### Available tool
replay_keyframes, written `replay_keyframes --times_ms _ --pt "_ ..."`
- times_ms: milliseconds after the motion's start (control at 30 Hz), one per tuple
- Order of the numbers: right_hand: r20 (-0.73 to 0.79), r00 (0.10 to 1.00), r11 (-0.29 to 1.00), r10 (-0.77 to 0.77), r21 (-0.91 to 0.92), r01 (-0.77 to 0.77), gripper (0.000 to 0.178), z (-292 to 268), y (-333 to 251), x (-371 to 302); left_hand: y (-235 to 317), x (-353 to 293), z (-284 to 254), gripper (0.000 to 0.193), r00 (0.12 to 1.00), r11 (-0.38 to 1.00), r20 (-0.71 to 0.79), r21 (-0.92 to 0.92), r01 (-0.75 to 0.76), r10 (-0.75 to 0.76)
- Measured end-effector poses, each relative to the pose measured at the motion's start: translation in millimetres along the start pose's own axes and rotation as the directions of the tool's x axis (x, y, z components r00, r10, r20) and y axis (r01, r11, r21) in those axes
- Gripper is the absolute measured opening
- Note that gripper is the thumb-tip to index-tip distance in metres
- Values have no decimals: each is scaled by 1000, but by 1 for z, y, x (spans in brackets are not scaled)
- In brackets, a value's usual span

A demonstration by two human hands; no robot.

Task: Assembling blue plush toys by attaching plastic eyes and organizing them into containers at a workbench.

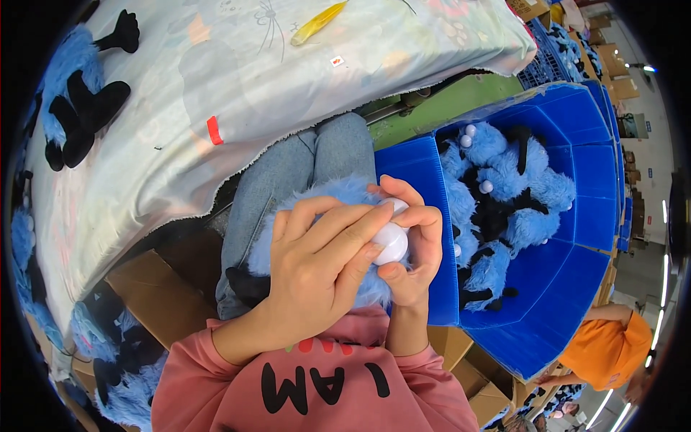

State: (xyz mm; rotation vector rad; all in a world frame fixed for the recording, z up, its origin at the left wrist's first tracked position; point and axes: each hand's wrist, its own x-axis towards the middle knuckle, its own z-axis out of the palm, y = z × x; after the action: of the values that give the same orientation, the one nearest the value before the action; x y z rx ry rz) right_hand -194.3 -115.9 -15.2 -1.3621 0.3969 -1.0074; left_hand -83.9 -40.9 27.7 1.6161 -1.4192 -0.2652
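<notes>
A furry blue plush toy (pixel 341 189) with black limbs rests on my lap, partly covered by my hands. Two glossy white balls sit side by side on it like eyes; the nearer ball (pixel 391 243) shows best, while fingers partly cover the farther one (pixel 396 206). My left hand (pixel 317 248) is closed at the toy, its fingertips pressed against the balls. From the other side my right hand (pixel 416 248) curls around the balls, thumb at the nearer one and fingers at the farther one. Whatever lies under the fingertips is hidden.
A large blue bin (pixel 533 317) holding several similar plush toys stands at my right. Ahead is a cloth-covered table (pixel 237 86) with a yellow object (pixel 318 23), a red strip (pixel 214 130) and another plush toy (pixel 75 79). Cardboard boxes (pixel 158 291) flank me; someone in orange (pixel 612 349) is far right.
</notes>
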Motion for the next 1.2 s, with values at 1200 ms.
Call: replay_keyframes --times_ms 1200 --pt "125 992 993 34 -115 -20 42 18 -15 21 4 1 -56 17 892 414 169 -839 354 -420"
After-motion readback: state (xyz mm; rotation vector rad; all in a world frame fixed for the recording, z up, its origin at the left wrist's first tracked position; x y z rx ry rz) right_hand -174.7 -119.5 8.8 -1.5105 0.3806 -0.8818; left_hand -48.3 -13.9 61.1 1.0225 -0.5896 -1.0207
